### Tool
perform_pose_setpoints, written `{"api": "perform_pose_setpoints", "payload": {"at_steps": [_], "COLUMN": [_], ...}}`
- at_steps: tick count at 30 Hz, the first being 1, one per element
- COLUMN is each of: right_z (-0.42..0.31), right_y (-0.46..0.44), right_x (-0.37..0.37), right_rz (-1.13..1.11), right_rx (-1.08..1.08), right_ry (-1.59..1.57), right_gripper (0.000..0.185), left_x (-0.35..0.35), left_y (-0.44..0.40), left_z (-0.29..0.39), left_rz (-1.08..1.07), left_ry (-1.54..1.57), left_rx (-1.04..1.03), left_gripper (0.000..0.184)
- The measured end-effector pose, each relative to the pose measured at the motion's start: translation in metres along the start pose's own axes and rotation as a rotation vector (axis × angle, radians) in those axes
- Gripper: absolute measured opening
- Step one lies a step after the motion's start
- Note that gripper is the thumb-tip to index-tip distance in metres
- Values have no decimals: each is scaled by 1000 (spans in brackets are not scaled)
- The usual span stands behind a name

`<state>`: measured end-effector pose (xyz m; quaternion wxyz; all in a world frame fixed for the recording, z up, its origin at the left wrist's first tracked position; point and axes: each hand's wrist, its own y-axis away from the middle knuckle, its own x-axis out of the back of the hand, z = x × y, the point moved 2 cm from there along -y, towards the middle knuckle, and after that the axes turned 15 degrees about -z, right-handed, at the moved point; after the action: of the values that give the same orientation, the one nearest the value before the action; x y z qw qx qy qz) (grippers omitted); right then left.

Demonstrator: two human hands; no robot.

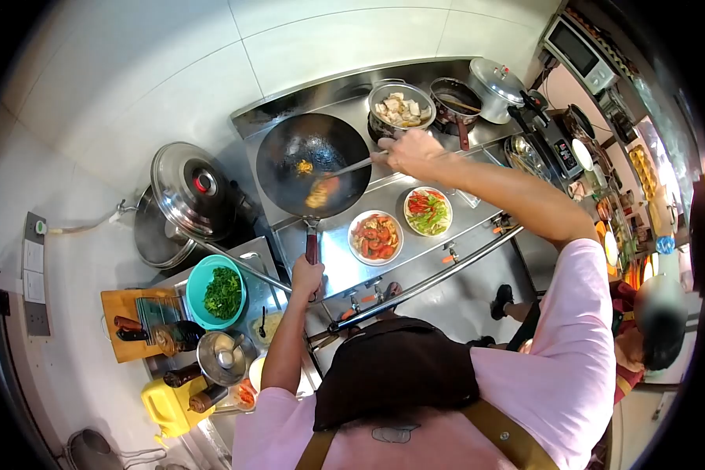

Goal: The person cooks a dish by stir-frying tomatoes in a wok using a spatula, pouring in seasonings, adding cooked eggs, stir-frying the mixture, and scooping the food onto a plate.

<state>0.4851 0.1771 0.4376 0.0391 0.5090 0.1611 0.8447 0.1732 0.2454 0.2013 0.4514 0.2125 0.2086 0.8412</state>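
My left hand [308,278] is closed around the handle [312,244] of a black wok [286,184] on the stove. Above the wok's right rim, my right hand [412,153] is closed on a long metal wok utensil [354,167]. Its lower end reaches into the wok and is blurred, so I cannot tell whether it is a ladle or a spatula. Yellow-orange food bits [304,167] lie on the wok's dark, shiny inside. Nearest the wok handle is a bowl of sliced tomatoes [376,237], beside a bowl of red and green pepper strips [428,211].
Behind stand a pot of pale cubes [402,108], a saucepan [456,102] and a pressure cooker [497,82]. At left are a large lidded pot [188,192], a turquoise bowl of greens [196,301] and a yellow jug [168,407]. Another person [642,337] is at the right.
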Motion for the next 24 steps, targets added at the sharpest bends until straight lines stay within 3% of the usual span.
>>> {"api": "perform_pose_setpoints", "payload": {"at_steps": [2, 5, 9, 12, 18, 22, 24], "right_z": [3, -17, -65, -99, -84, -79, -77], "right_y": [10, 4, -26, 2, 58, 38, 36], "right_x": [8, -10, -58, -55, -33, -56, -68], "right_rz": [-69, 3, 41, -182, -335, 12, -7], "right_rx": [-60, -298, -461, -351, -321, -408, -368], "right_ry": [39, 20, -241, -380, -516, -723, -792], "right_gripper": [34, 41, 61, 48, 40, 41, 46], "left_x": [0, -2, -4, -4, -2, 2, 6], "left_y": [1, 1, 2, 8, 9, 21, 27], "left_z": [2, 4, 5, 11, 3, -8, -18], "left_rz": [-1, 17, 21, 42, -10, -34, -57], "left_ry": [-14, 2, -9, -38, 9, -37, -54], "left_rx": [5, -12, -35, -21, -52, -74, -111], "left_gripper": [10, 9, 8, 8, 10, 11, 12]}}
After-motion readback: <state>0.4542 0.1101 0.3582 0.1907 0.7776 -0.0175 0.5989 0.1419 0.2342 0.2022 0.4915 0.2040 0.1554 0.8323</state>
